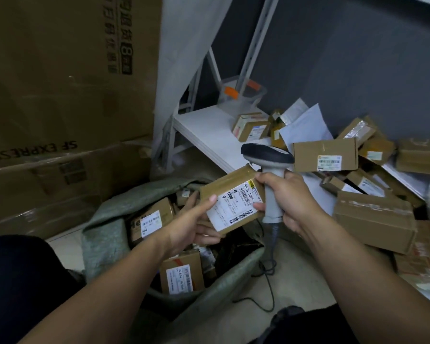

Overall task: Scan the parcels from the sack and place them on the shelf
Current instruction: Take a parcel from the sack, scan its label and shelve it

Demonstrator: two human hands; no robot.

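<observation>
My left hand (191,227) pinches the parcel (233,202), label up; my right hand (291,194) grips the scanner (268,155). I should aim its head squarely at the barcode (242,217).

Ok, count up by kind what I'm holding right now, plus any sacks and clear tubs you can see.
parcel: 1
barcode scanner: 1
sack: 1
clear tub: 1
Total: 4
</observation>
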